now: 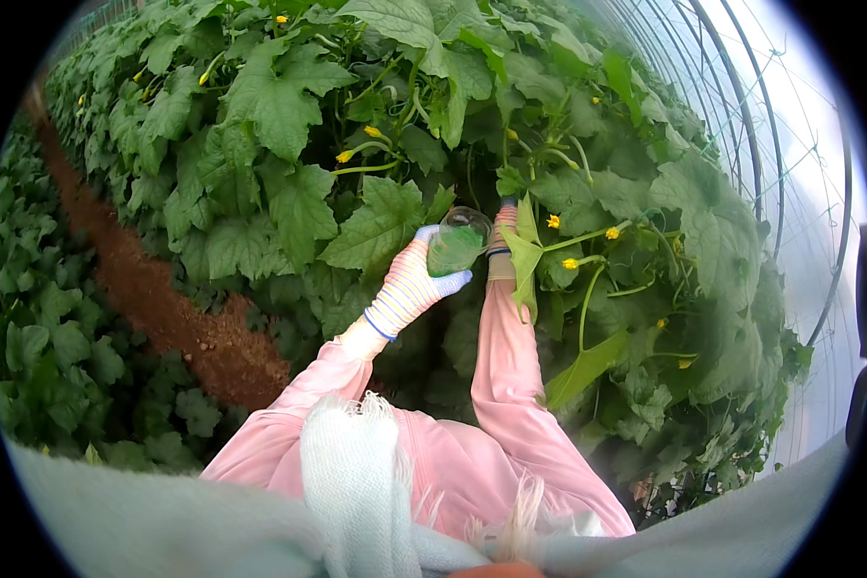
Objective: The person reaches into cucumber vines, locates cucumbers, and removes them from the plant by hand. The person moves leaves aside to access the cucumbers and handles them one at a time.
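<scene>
My left hand (412, 278), in a striped knitted glove, grips a clear cup (458, 242) that has something green in it or showing through it. Just right of the cup is my right hand (504, 220), gloved too and reaching up into the vines; leaves hide its fingers, so what it touches cannot be told. A pale green leaf (524, 253) hangs over that wrist. Thin green fruits tipped with yellow flowers stand around, such as a young fruit (368, 147) up and left of the cup and a yellow flower (553, 222) to the right of my right hand.
Dense leafy vines (274, 101) fill the space ahead and to the right. A bare strip of reddish soil (152, 296) runs along the left between two rows of plants. Curved greenhouse hoops (773, 137) with netting and plastic film rise at the right. A pale fringed scarf (354, 462) hangs in front of my chest.
</scene>
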Demonstrator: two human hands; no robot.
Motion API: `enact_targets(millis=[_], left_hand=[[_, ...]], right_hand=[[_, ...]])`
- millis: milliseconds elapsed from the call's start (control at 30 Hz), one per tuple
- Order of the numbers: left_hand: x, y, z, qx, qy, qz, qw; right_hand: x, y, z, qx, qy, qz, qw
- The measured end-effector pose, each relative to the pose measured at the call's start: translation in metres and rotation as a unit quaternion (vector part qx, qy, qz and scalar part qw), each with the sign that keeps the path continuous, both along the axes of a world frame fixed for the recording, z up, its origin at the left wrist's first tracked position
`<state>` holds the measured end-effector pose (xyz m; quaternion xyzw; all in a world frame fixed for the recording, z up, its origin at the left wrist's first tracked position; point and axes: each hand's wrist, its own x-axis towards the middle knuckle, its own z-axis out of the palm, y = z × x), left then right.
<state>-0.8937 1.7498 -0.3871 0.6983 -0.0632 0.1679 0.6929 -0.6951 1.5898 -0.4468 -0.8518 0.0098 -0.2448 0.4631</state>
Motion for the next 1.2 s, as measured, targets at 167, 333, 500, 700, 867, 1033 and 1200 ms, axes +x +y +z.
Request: enact_targets(millis=[167,333,500,700,867,1033,1200], left_hand=[[0.008,0.002,-0.003,0.023,0.023,0.023,0.999],[0.013,0.011,0.029,0.021,-0.006,-0.036,0.999],[0.051,0.020,0.066,-0.017,-0.080,-0.215,0.973],[0.105,0.020,0.064,-0.017,-0.038,-0.375,0.926],[0.087,0.020,0.044,-0.044,0.020,-0.434,0.900],[0.053,0.035,0.022,-0.035,0.008,-0.413,0.910],[0.046,0.040,-0.013,0.046,0.010,-0.386,0.921]], right_hand=[[0.012,0.016,-0.016,0.187,-0.045,0.067,0.979],[-0.017,0.014,-0.025,0.305,-0.049,0.107,0.945],[-0.098,-0.020,0.000,0.208,-0.007,0.183,0.961],[-0.177,-0.033,0.013,0.263,-0.017,0.069,0.962],[-0.197,-0.057,0.031,0.339,-0.041,0.195,0.919],[-0.232,-0.049,0.046,0.377,-0.070,0.090,0.919],[-0.245,-0.039,0.057,0.331,-0.066,0.071,0.939]])
